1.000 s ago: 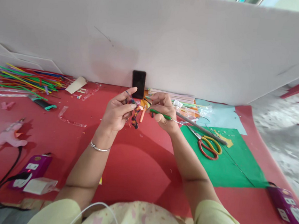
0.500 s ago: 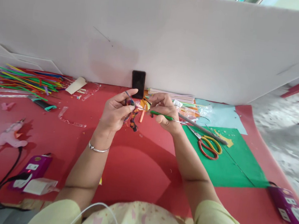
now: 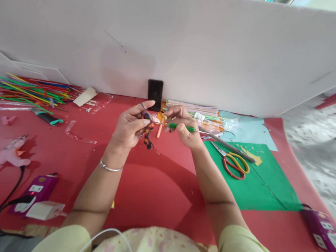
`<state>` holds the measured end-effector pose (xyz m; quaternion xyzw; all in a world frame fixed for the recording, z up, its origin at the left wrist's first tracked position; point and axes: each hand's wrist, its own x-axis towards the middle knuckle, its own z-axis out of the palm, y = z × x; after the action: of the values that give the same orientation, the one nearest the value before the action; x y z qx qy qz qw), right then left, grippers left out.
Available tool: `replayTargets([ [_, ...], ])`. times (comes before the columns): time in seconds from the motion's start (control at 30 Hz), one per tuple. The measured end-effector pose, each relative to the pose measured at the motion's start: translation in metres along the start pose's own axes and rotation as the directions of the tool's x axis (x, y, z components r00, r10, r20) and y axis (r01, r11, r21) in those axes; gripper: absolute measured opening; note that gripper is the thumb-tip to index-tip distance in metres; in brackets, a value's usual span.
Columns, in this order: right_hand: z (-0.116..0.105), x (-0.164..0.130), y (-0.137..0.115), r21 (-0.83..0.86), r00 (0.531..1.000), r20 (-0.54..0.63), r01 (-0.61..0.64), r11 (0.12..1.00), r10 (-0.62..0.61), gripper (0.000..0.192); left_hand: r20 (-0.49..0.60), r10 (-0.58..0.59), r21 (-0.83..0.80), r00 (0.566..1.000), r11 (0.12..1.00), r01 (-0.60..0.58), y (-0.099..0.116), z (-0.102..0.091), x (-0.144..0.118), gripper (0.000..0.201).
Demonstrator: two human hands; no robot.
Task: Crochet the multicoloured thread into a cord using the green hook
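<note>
A person seated at a red table (image 3: 151,187) works with both hands raised just above it. The left hand (image 3: 131,128) is closed in a pinch on a small multicoloured twisted piece (image 3: 148,132), dark with orange and purple, which hangs from the fingertips with its long axis roughly vertical, its free end pointing down toward the table. The right hand (image 3: 184,127) is closed around a green-handled tool (image 3: 182,127); the tool lies nearly level, its thin tip pointing left toward the twisted piece and its metal tail running out past the wrist to the right. An orange straw piece (image 3: 159,131) stands between the two hands. Scissors (image 3: 232,163) with red and yellow handles lie on green paper (image 3: 256,188) just right of the right hand. Coloured straws (image 3: 32,88) are heaped well to the left of the left hand. A dark phone (image 3: 154,94) leans on the white wall beyond the hands. No writing can be read.
</note>
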<state>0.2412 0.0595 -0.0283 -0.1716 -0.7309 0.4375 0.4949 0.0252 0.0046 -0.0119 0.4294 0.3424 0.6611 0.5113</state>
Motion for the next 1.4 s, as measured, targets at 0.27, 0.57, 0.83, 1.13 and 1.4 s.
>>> replayTargets([
  [0.27,0.026,0.007,0.007,0.466,0.878,0.005,-0.425,0.776,0.478,0.081,-0.027,0.183,0.134,0.983,0.975,-0.178,-0.008,0.0,0.0,0.052],
  [0.57,0.064,0.0,0.005,0.665,0.828,-0.129,-0.336,0.667,0.545,0.082,-0.032,0.348,0.343,0.937,0.884,-0.317,-0.029,0.004,-0.001,0.046],
  [0.83,0.084,-0.005,0.012,0.792,0.734,-0.186,-0.282,0.542,0.653,0.08,-0.184,0.225,0.156,0.957,0.968,-0.198,-0.043,0.016,-0.001,0.059],
  [1.13,0.058,-0.01,0.04,0.336,0.934,-0.226,-0.192,0.922,0.277,0.091,-0.13,-0.26,-0.184,0.957,0.955,0.234,-0.014,0.012,0.006,0.048],
  [1.4,0.018,-0.006,0.033,-0.129,0.968,-0.138,0.19,0.973,-0.207,0.073,-0.12,-0.267,-0.132,0.956,0.959,0.251,0.0,0.011,0.005,0.055],
])
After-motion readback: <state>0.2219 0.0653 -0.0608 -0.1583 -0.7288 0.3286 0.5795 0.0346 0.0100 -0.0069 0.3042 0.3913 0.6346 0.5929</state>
